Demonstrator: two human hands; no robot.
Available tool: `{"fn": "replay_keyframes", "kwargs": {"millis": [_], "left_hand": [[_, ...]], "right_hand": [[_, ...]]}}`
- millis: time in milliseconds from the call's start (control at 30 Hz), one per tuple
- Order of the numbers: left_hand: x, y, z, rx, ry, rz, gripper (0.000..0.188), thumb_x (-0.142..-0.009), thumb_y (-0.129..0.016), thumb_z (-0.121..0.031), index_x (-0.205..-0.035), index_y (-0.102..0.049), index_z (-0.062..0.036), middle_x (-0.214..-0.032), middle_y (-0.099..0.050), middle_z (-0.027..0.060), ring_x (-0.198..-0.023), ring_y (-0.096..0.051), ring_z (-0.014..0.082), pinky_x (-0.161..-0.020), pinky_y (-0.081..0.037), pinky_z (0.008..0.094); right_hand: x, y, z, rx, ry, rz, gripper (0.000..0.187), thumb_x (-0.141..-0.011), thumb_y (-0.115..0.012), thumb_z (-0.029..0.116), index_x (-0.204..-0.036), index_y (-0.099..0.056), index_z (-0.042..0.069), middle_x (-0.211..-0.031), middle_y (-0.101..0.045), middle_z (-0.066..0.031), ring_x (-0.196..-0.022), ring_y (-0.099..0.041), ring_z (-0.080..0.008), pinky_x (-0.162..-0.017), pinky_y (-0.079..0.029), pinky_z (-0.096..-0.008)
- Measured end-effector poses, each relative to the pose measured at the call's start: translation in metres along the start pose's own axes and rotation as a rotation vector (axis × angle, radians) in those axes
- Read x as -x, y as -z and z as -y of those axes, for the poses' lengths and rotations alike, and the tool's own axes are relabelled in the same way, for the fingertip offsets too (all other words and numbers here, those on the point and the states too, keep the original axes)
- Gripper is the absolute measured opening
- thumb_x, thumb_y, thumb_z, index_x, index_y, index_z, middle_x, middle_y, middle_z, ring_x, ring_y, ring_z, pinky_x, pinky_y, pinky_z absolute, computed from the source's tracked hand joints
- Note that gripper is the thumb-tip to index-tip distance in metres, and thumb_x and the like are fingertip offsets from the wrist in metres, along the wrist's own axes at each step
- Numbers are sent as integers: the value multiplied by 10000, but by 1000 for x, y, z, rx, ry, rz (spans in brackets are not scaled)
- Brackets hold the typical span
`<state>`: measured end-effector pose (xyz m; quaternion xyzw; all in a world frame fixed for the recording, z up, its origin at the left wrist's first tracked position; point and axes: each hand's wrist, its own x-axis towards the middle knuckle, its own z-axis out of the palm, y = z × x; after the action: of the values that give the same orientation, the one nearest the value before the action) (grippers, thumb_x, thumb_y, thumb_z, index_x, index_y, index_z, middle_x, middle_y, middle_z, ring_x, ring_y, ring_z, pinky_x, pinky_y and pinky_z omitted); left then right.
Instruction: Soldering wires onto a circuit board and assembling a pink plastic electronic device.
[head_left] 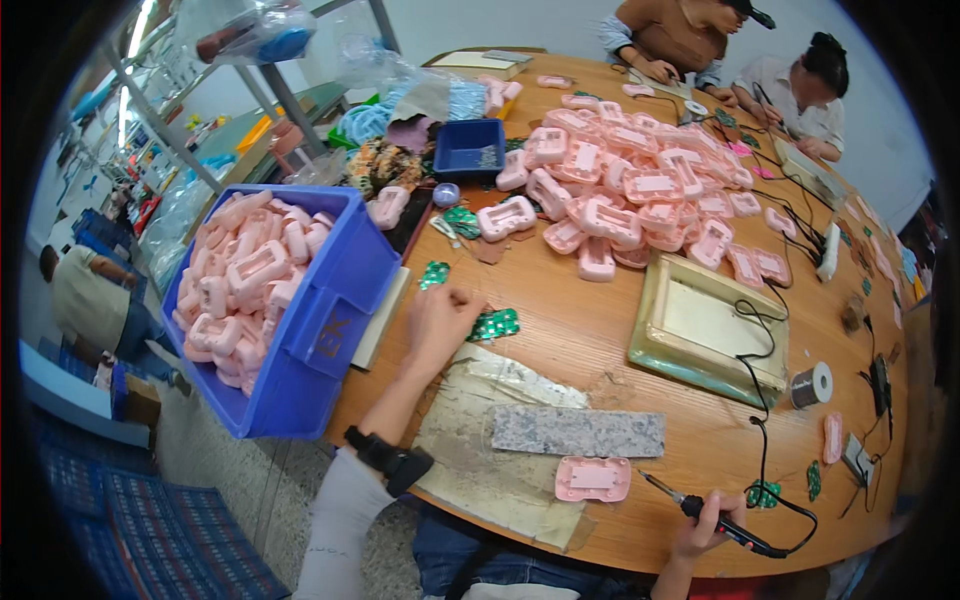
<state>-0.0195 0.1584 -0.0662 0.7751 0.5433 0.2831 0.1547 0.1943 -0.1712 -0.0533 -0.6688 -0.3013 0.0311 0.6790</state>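
Note:
My right hand [712,524] grips a black soldering iron [694,507] near the table's front edge. Its tip points left, close to a pink plastic shell [592,480] lying with its hollow side up. Just behind that shell is a flat grey speckled bar [578,431]. My left hand [446,322] reaches further in, its fingers bent and drawn together beside a green circuit board [494,324]. Whatever those fingertips pinch, if anything, is hidden. Another green board [435,275] lies just beyond the left hand.
A blue bin [330,335] full of pink shells stands at the left. A heap of pink shells [640,185] covers the table's middle. Right of centre sit a shallow cream tray [650,340], a solder spool [811,385] and looping black cable. Two people work across the table.

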Motion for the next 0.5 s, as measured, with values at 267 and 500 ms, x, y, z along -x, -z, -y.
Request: {"fn": "replay_keyframes", "kwargs": {"millis": [267, 500], "left_hand": [[-7, -10, 2, 115, 183, 52, 197, -719, -638, -164, -776, -621, 24, -694, -621, 122, -633, -603, 220, -597, -468, 320], [17, 4, -12, -72, -79, 82, 371, -658, -718, -178, -912, -504, -11, -860, -573, 109, -855, -520, 246, -778, -406, 340]], "right_hand": [[1, -1, -7, -56, 10, -66, 245, -766, -499, 89, -614, -308, 76, -476, -305, 5, -436, -285, -77, -432, -212, -237], [-2, 3, -7, -51, 29, -72, 243, -760, -507, 78, -602, -322, 74, -482, -314, 4, -444, -291, -80, -447, -218, -240]]}}
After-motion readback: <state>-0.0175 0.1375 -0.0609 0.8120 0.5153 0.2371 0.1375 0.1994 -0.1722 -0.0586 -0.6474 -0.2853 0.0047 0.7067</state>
